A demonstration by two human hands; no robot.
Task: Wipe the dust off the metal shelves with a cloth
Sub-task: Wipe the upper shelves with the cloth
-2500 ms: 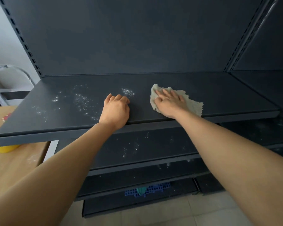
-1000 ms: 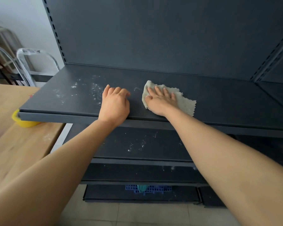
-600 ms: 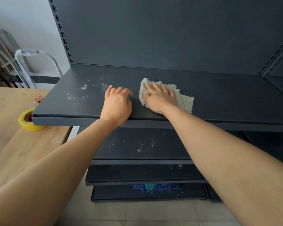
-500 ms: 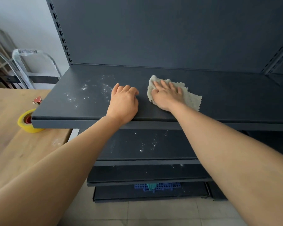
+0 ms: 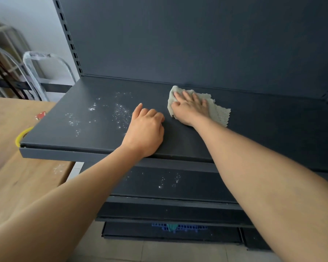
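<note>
Left hand (image 5: 146, 129) and right hand (image 5: 190, 108) are bare. Left forearm (image 5: 80, 188) and right forearm (image 5: 254, 167) are uncovered along their entire visible length, to the frame edge.

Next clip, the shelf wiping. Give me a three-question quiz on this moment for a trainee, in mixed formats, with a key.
1. True or false: the right hand presses the cloth flat on the top shelf.
2. Multiple choice: where does the white dust on that shelf lie relative to the left hand?
A. To its left
B. To its right, beyond the cloth
C. Only along the back wall
3. Short answer: does the next shelf down need wiping too?

Key:
1. True.
2. A.
3. Yes, white specks show on it.
</note>
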